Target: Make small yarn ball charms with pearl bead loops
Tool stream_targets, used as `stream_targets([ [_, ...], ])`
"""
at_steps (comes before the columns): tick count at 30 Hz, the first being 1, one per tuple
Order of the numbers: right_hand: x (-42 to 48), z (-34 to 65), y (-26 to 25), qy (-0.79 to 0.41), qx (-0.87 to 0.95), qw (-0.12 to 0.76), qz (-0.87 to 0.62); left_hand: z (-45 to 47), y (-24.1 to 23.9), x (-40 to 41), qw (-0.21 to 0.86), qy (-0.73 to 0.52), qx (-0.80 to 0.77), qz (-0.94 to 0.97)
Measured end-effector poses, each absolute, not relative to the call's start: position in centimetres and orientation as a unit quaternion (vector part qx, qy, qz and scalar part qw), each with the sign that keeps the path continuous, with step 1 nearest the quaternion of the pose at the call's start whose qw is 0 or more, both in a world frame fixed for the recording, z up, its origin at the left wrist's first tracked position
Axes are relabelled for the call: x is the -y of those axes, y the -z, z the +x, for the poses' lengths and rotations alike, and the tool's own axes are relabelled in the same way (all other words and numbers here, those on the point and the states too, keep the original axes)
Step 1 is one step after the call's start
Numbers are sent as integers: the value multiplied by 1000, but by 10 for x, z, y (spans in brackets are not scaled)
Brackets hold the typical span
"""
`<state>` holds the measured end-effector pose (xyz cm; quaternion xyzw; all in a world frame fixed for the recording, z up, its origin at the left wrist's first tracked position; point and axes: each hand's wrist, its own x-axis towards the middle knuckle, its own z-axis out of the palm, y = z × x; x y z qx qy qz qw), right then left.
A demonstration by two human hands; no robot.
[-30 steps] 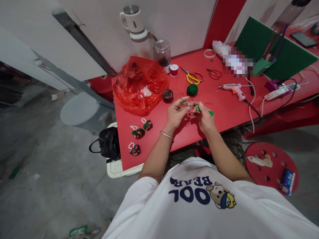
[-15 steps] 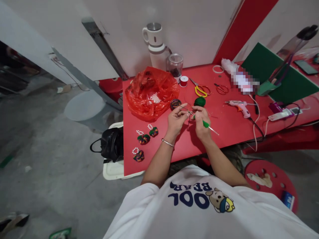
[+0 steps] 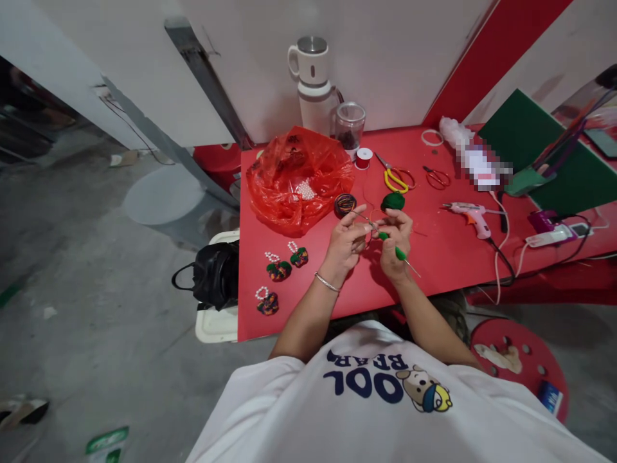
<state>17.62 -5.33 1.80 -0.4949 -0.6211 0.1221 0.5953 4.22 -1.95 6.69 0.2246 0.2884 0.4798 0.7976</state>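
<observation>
Over the red table [image 3: 289, 308] my two hands meet. My right hand [image 3: 397, 243] is closed round a green-handled crochet hook [image 3: 398, 253], its metal tip pointing toward my left hand. My left hand [image 3: 345, 243], with a bracelet at the wrist, pinches thin yarn at the hook's tip. Just beyond my fingers lie a green yarn ball [image 3: 393, 202] and a dark multicoloured yarn ball [image 3: 344, 204].
A red plastic bag [image 3: 299, 177] with white beads lies at the back left. Three small crocheted pieces [image 3: 279, 270] sit near the left edge. Yellow scissors [image 3: 395, 179], a glue gun [image 3: 470, 214], a white blender [image 3: 314, 83] and a red stool [image 3: 518, 360] are about.
My view has shifted slightly left and closer. My hands have drawn a little nearer together, and the hook handle now tilts more steeply in my right hand.
</observation>
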Motion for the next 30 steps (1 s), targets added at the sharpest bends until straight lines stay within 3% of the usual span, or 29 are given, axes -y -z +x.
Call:
stream_targets([
  [20, 84, 235, -24, -34, 733, 484, -476, 42, -69, 23, 791, -418, -331, 300],
  [30, 89, 250, -56, 35, 809, 353, -468, 35, -65, 20, 817, -359, -305, 334],
])
